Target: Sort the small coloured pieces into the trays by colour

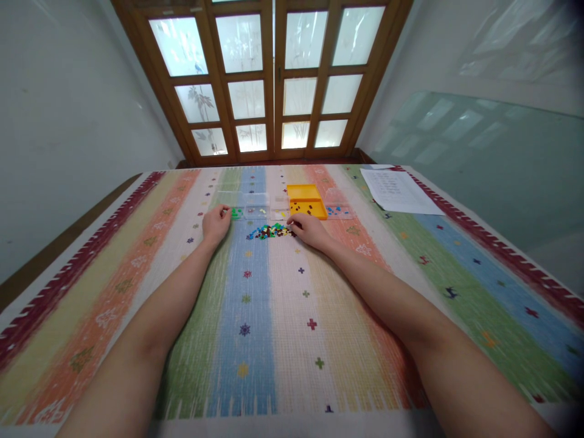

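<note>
A heap of small mixed pieces, blue, green, yellow, white and dark brown, lies on the striped tablecloth. My left hand is left of the heap, thumb and fingers pinched together beside a clear box of green pieces. At the heap's right end, my right hand has its fingertips closed in a pinch. Whatever either pinch holds is too small to make out. Just behind my right hand, an open yellow box contains several dark brown pieces. Blue pieces lie in a clear box to its right.
Between the green pieces and the yellow box stand clear boxes with pale pieces and yellow pieces. A printed sheet of paper lies at the back right of the striped tablecloth. Wooden glazed doors stand beyond the table.
</note>
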`<action>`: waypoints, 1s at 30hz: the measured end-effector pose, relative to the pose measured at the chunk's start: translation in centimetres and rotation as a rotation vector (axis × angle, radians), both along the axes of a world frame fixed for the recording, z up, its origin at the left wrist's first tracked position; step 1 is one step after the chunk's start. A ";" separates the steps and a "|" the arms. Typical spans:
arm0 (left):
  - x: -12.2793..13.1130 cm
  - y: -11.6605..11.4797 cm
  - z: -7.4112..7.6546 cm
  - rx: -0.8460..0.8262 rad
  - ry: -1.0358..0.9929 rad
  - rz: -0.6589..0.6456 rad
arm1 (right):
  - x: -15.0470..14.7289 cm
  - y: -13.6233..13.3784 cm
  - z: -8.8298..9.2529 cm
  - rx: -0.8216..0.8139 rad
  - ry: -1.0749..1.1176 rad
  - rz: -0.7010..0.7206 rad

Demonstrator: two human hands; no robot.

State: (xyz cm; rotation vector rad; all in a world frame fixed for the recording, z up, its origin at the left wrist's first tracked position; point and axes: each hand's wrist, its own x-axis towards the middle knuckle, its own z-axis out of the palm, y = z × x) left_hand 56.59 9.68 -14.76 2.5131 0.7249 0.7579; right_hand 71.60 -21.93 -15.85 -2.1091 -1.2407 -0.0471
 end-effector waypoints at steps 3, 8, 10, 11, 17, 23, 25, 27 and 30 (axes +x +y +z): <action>0.0 -0.4 0.0 0.024 0.000 -0.067 | 0.0 0.1 -0.1 -0.038 -0.013 0.001; 0.2 -1.5 -0.1 0.043 0.006 -0.171 | -0.4 0.3 0.2 -0.122 -0.067 0.001; 0.2 -1.9 -0.1 0.061 -0.002 -0.210 | -0.6 0.3 0.3 -0.144 -0.087 0.007; 0.2 -2.1 -0.1 0.070 -0.004 -0.229 | -0.6 0.3 0.4 -0.148 -0.092 0.006; -0.2 -2.0 0.0 0.029 0.059 -0.485 | -0.6 0.4 0.2 -0.137 -0.104 -0.006; -0.8 -3.0 1.5 0.101 0.202 -0.833 | -0.5 0.4 0.1 -0.127 -0.089 -0.007; -0.8 -3.2 1.9 0.110 0.212 -0.875 | -0.4 0.4 0.1 -0.117 -0.081 -0.005; -0.8 -3.2 2.2 0.082 0.223 -0.893 | -0.4 0.4 0.0 -0.110 -0.073 -0.004; -0.7 -2.9 2.4 0.051 0.247 -0.908 | -0.3 0.3 0.0 -0.107 -0.062 -0.005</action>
